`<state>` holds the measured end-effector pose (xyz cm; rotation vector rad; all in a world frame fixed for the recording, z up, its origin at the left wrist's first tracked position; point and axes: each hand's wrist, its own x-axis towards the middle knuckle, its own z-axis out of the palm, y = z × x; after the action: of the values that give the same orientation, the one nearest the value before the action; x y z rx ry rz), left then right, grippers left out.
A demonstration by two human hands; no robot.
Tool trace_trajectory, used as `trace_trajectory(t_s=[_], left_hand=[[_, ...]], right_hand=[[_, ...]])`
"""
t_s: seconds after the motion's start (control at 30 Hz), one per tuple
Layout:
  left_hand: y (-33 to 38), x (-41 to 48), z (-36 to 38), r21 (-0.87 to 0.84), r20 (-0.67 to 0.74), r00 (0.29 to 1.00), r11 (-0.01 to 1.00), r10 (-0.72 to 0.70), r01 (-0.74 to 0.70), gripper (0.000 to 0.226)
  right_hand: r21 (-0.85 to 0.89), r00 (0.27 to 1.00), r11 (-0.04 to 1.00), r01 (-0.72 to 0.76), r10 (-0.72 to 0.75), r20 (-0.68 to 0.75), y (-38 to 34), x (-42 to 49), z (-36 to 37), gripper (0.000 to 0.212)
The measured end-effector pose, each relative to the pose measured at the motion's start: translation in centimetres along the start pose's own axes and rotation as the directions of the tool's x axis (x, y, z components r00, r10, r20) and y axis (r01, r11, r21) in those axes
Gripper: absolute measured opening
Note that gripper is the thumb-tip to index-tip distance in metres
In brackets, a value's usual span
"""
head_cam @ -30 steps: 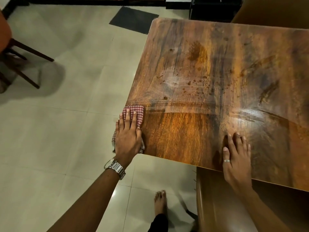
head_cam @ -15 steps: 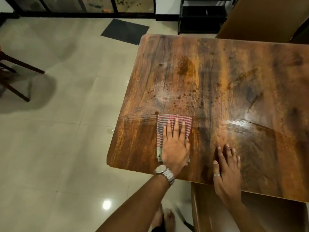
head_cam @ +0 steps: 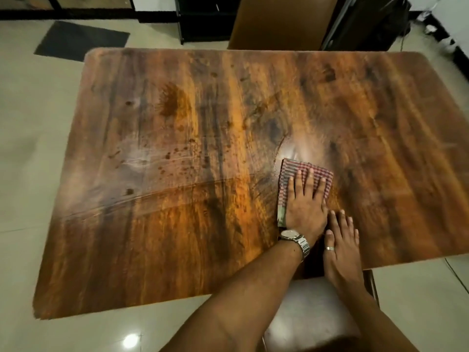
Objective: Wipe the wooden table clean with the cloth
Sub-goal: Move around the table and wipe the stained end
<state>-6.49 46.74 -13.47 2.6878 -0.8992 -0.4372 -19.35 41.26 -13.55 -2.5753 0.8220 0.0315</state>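
Half the brown wooden table (head_cam: 152,224), beyond the red-checked cloth (head_cam: 291,171) under the flat, spread-fingered left hand (head_cam: 305,209), looks spotted and unwiped.

Pale tiled floor (head_cam: 38,153); dark mat (head_cam: 81,41) far L; blk shelf (head_cam: 205,21); chair (head_cam: 279,21) behind.

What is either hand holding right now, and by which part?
Nothing is held. The left hand presses flat on the checked cloth, fingers straight; the right hand rests flat on the wooden table beside it.

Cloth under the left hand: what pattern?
Red-and-white check, on the cloth, clearest in the head view beyond the fingertips.
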Motion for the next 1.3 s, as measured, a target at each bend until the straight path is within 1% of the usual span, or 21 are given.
trace_trajectory(t_s=[0.1, 0.2, 0.3, 0.43, 0.57, 0.63, 0.7, 0.77, 0.83, 0.87, 0.93, 0.97, 1.0, 1.03, 1.07, 1.1, 1.17, 1.23, 1.27, 1.3], left_hand=[[0.9, 3.0, -0.5, 0.012, 0.034, 0.999, 1.000, 0.028, -0.028, 0.060], [-0.4, 5.4, -1.5, -0.017, 0.017, 1.000, 1.000, 0.022, -0.022, 0.058], [-4.5, 6.7, -3.2, -0.049, -0.040, 0.997, 0.997, -0.068, 0.066, 0.057], [-13.8, 7.9, -6.4, -0.024, -0.096, 0.970, 0.974, -0.224, 0.223, 0.059], [-24.3, 4.7, -9.1, -0.004, -0.167, 0.902, 0.915, -0.398, 0.403, 0.059], [-29.5, 1.5, -10.1, -0.012, -0.227, 0.852, 0.876, -0.472, 0.482, 0.059], [-34.1, -2.4, -11.1, -0.050, -0.258, 0.789, 0.823, -0.558, 0.566, 0.060], [-37.0, -5.8, -11.9, -0.077, -0.265, 0.739, 0.778, -0.619, 0.623, 0.064], [-38.3, -7.6, -12.2, -0.071, -0.290, 0.711, 0.756, -0.640, 0.651, 0.066], [-38.5, -7.7, -12.0, -0.070, -0.308, 0.702, 0.752, -0.642, 0.656, 0.067], [-36.8, -6.9, -11.8, -0.087, -0.292, 0.674, 0.721, -0.678, 0.688, 0.067], [-35.0, -6.0, -11.5, -0.091, -0.283, 0.669, 0.714, -0.687, 0.694, 0.064], [-32.7, -5.1, -10.3, -0.088, -0.291, 0.684, 0.730, -0.669, 0.677, 0.061], [-30.0, -3.9, -9.4, -0.071, -0.282, 0.730, 0.773, -0.622, 0.631, 0.059], [-26.9, -2.7, -8.5, -0.084, -0.272, 0.791, 0.832, -0.548, 0.548, 0.057], [-23.7, -1.6, -7.6, -0.099, -0.231, 0.849, 0.879, -0.475, 0.466, 0.054], [-17.3, 0.6, -5.8, -0.128, -0.165, 0.929, 0.941, -0.330, 0.312, 0.059], [-11.5, 1.8, -5.2, -0.154, -0.139, 0.956, 0.959, -0.258, 0.236, 0.062], [-9.5, 2.0, -5.3, -0.180, -0.132, 0.966, 0.964, -0.223, 0.197, 0.061], [-8.4, 2.0, -5.3, -0.157, -0.121, 0.975, 0.973, -0.187, 0.167, 0.060]], right_hand=[[0.000, 0.999, 1.000, -0.027, 0.027, -0.026, 0.8, 1.8, -0.7, 0.067], [-0.043, 1.000, 0.999, 0.011, -0.012, -0.027, 0.7, 4.5, -0.9, 0.065], [-0.087, 0.997, 0.993, 0.081, -0.081, 0.003, -1.0, 7.8, -0.5, 0.064], [-0.117, 0.996, 0.989, 0.085, -0.082, 0.033, -3.8, 11.4, -0.3, 0.067], [-0.102, 0.989, 0.985, 0.138, -0.132, 0.065, -6.7, 12.5, 0.0, 0.069], [-0.089, 0.989, 0.986, 0.139, -0.134, 0.065, -7.7, 12.6, 0.4, 0.069], [-0.097, 0.989, 0.985, 0.140, -0.134, 0.063, -8.0, 12.6, 0.8, 0.068], [-0.091, 0.989, 0.985, 0.146, -0.142, 0.049, -8.2, 12.6, 1.1, 0.067], [-0.051, 0.991, 0.990, 0.132, -0.130, 0.033, -8.7, 12.6, 1.3, 0.068], [-0.036, 0.992, 0.992, 0.123, -0.122, 0.028, -8.9, 12.6, 1.4, 0.068], [-0.040, 0.992, 0.991, 0.126, -0.125, 0.025, -9.2, 12.6, 1.6, 0.068], [-0.044, 0.991, 0.990, 0.131, -0.129, 0.028, -9.3, 12.6, 1.6, 0.067], [-0.041, 0.991, 0.991, 0.131, -0.129, 0.033, -9.3, 12.6, 1.6, 0.066], [-0.036, 0.991, 0.991, 0.130, -0.128, 0.037, -9.2, 12.7, 1.6, 0.066], [-0.027, 0.991, 0.991, 0.127, -0.126, 0.041, -9.1, 12.7, 1.4, 0.065], [-0.017, 0.990, 0.991, 0.135, -0.134, 0.042, -9.1, 12.7, 1.2, 0.064], [0.010, 0.989, 0.991, 0.135, -0.136, 0.058, -9.0, 12.8, 0.8, 0.066], [0.015, 0.989, 0.992, 0.128, -0.128, 0.073, -8.8, 13.1, 0.4, 0.070], [0.017, 0.990, 0.993, 0.117, -0.118, 0.077, -8.7, 13.2, 0.3, 0.071], [0.009, 0.990, 0.993, 0.119, -0.119, 0.073, -8.6, 13.3, 0.4, 0.071]])
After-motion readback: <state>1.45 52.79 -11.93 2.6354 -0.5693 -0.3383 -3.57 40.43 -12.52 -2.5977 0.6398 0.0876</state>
